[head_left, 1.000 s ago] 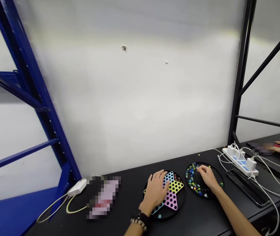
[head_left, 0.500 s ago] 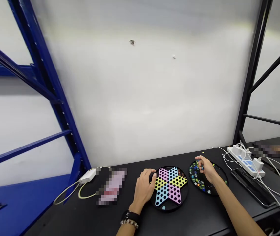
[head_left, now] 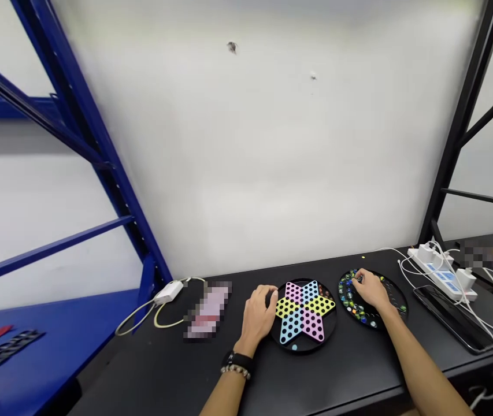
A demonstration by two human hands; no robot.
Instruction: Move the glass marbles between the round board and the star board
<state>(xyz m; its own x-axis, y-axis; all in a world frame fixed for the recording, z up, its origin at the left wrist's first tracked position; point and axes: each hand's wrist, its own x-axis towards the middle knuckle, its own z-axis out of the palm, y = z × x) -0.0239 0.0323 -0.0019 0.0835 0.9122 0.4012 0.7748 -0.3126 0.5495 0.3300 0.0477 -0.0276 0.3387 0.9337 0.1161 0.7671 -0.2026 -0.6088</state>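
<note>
Two hands at a star-shaped marble game on a black table

The left hand (head_left: 258, 312) lies at the left rim of the round game board (head_left: 311, 323), its fingers curled against the edge; whether it actually grips the board cannot be told. The board sits near the middle of the table (head_left: 337, 375), its star of coloured holes facing up. Just to its right is a round black tray (head_left: 396, 303) of mixed marbles (head_left: 352, 300). The right hand (head_left: 370, 289) is over the tray with its fingertips bent down among the marbles at the far left side; whether it has pinched one is hidden. Further right lie a phone (head_left: 452, 323) and a white power strip (head_left: 441, 268).
</note>
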